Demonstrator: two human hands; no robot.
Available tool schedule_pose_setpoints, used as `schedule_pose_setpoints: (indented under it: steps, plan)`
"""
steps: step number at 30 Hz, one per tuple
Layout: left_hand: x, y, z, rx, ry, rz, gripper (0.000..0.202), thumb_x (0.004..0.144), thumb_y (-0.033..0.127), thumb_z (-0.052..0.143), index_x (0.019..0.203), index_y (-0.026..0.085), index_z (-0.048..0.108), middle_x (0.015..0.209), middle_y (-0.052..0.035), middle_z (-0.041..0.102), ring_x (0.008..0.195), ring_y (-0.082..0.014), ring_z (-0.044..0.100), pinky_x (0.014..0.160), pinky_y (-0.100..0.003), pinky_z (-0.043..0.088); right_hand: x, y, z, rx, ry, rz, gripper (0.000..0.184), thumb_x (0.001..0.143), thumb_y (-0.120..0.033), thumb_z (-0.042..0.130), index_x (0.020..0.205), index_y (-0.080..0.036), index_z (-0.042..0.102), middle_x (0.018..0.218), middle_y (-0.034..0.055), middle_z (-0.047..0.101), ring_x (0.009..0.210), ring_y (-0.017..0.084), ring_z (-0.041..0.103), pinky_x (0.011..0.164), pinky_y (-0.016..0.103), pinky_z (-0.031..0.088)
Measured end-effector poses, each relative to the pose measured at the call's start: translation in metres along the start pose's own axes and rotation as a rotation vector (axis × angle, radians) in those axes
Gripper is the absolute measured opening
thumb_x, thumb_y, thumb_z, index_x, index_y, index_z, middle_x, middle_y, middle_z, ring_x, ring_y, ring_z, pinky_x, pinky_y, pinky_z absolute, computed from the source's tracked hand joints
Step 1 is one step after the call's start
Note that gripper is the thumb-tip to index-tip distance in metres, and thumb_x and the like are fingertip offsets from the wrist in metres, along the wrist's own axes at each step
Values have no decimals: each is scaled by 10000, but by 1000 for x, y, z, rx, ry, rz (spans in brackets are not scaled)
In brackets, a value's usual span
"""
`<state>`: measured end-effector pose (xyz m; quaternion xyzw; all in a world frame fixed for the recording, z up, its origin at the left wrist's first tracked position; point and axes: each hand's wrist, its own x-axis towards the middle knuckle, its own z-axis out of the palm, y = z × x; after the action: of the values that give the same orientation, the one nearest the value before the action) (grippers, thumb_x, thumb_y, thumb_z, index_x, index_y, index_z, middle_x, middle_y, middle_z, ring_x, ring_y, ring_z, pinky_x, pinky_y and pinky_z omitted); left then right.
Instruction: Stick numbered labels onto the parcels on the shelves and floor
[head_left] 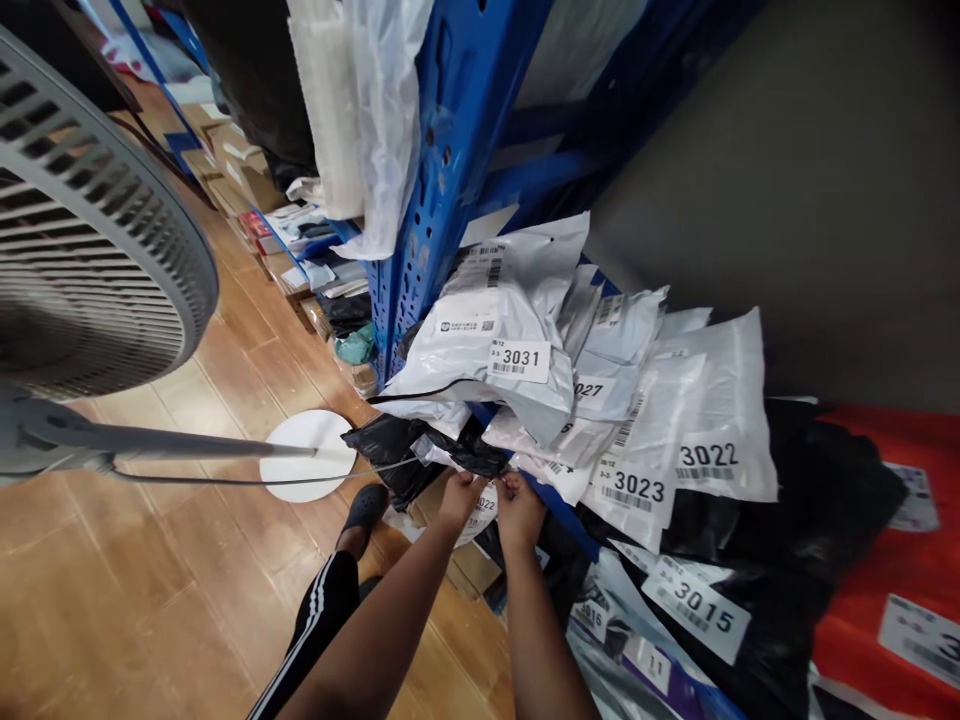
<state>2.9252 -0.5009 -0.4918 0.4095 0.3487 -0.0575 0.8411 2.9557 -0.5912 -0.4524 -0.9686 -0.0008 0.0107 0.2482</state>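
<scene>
My left hand [459, 497] and my right hand [519, 508] are close together low in the head view, both closed on a white numbered label [484, 506] at the edge of a black plastic parcel [405, 445]. The parcel lies on a low level of a blue metal shelf [442, 180]. Just above my hands sit white mailer bags, one tagged 3031 [517, 358], others tagged 3023 [637, 487] and 3022 [709, 455].
A standing fan [82, 230] fills the left, its round white base [307, 455] on the wooden floor. My leg and black shoe [365, 507] stand below. More black and red parcels, one tagged 3015 [701, 607], pile at the right. Cardboard boxes line the floor behind.
</scene>
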Motion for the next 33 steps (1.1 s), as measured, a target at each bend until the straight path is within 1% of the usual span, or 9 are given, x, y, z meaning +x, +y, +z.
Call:
schedule_pose_setpoints:
  steps: [4,6,11,19,22,26,28,30,33]
  plan:
    - [-6,-2,2,-5,-9,-45,537,392,607,781,574,131,611,547,5,548,551,-117,478,561,-256,386,-1,-3,1,-38,34,41,292,764,-399,506,740,-151,657,729,123,714,659,254,649,595,313,427]
    - [-4,-3,3,19,20,-66,529,404,608,776,570,136,606,514,13,524,552,-130,491,555,-259,389,-3,-5,1,-43,46,49,289,761,-389,509,755,-150,671,737,117,720,670,252,654,597,306,425]
    - [1,-2,7,115,120,-79,477,463,583,754,493,162,532,435,50,409,510,-120,448,501,-237,336,-3,-8,2,-57,83,80,312,755,-401,515,762,-150,701,732,115,727,665,242,657,568,286,407]
    - [-15,2,6,200,99,-64,552,519,707,635,544,165,535,504,26,456,513,-111,414,511,-242,335,-4,-11,2,-64,140,96,349,762,-425,502,738,-149,714,676,116,716,600,231,635,524,279,381]
    - [-22,4,-5,271,77,-51,515,533,669,663,565,165,562,509,26,473,516,-115,421,506,-239,314,-4,-14,1,-65,157,97,350,761,-425,509,720,-143,712,665,124,708,592,235,629,528,287,383]
    - [-45,13,-38,358,-13,-28,440,496,555,760,535,161,566,474,34,462,495,-110,405,482,-235,272,-6,-16,0,-65,193,60,404,787,-473,483,705,-143,700,626,127,685,582,241,603,527,300,376]
    - [-59,21,-56,366,-59,-11,450,547,574,729,548,156,562,482,30,466,487,-105,394,475,-235,262,-9,-15,0,-57,233,18,424,795,-507,477,707,-148,685,619,126,675,586,241,592,539,307,384]
    - [-68,32,-70,335,-100,18,488,630,634,641,630,150,581,539,18,501,514,-108,421,492,-232,297,-12,-14,0,-55,262,31,437,780,-541,500,716,-140,661,615,134,664,570,245,584,541,320,395]
    - [-68,53,-78,261,-132,81,525,705,666,553,785,150,605,675,-6,567,616,-124,485,567,-230,372,-16,-16,-1,-123,320,20,467,765,-549,524,772,-96,638,660,184,654,613,284,587,585,371,429]
